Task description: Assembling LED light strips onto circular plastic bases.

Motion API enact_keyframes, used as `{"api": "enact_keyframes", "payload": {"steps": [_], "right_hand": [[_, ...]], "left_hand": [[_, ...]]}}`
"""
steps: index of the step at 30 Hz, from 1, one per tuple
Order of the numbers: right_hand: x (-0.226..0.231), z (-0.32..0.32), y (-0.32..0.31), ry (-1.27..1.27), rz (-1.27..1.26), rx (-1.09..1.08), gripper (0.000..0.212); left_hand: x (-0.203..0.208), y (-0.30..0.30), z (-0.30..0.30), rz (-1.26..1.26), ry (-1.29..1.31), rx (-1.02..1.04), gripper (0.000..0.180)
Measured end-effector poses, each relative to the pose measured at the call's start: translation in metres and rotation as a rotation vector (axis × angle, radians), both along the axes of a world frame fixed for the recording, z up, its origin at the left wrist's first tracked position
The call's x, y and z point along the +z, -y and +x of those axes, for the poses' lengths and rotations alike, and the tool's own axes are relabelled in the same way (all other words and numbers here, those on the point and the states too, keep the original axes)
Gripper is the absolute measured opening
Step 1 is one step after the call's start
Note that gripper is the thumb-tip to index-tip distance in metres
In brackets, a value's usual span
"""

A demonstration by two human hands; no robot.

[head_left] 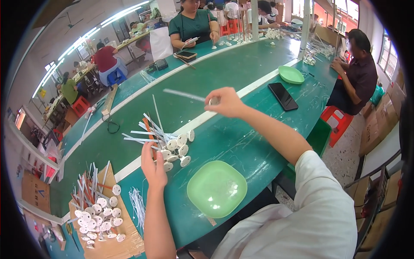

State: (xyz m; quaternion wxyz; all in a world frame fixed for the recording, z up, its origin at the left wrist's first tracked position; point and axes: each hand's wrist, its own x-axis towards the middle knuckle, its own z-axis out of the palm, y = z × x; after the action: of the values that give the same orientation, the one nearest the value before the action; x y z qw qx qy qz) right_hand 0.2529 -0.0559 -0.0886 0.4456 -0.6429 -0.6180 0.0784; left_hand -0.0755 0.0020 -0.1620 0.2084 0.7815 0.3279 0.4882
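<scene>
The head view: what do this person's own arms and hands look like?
Both the left hand and the right hand are ungloved. The right arm wears a loose, plain white sleeve that leaves its forearm bare. No watch shows on either wrist. The left sleeve is out of view.

Reckoned from the right hand [225,102], the widest way through runs from eleven to one o'clock over the green middle strip [220,64], bounded at twelve by small white pieces [228,42] along its far side. The pale strip [185,94] in the fingers juts out toward nine. At eight, splayed strips and white discs [174,149] block the way, the left hand [154,167] close against them and its forearm closing seven. Bare bench [239,144] opens at five; the near dish [217,189] fills six. The right forearm bars four, a phone [283,96] three, the far dish [291,75] two.
</scene>
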Motion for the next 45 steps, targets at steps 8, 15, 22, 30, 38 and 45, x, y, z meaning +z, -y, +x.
{"api": "enact_keyframes", "payload": {"steps": [8, 15, 22, 30, 38, 45], "right_hand": [[0.029, 0.173, -0.008, 0.043, 0.182, -0.731, 0.024], [0.031, 0.155, 0.013, -0.043, 0.249, -0.681, 0.027], [0.017, -0.019, 0.04, -0.704, 0.297, 0.267, 0.012], [-0.011, -0.113, 0.096, -0.405, 0.463, 0.532, 0.016], [-0.014, -0.109, 0.09, -0.112, 0.481, 0.62, 0.015], [-0.013, -0.112, 0.094, -0.031, 0.568, 0.608, 0.029]], "left_hand": [[0.019, 0.03, 0.013, 0.245, 0.023, 0.124, 0.026], [0.023, 0.052, 0.017, 0.2, 0.035, 0.045, 0.016], [0.025, 0.076, 0.005, -0.013, 0.227, -0.162, 0.018], [0.053, 0.125, 0.043, -0.672, 0.475, -0.631, 0.045], [0.05, 0.113, 0.025, -0.946, 0.46, -0.773, 0.059], [0.047, 0.113, 0.026, -0.883, 0.472, -0.845, 0.049]]}}
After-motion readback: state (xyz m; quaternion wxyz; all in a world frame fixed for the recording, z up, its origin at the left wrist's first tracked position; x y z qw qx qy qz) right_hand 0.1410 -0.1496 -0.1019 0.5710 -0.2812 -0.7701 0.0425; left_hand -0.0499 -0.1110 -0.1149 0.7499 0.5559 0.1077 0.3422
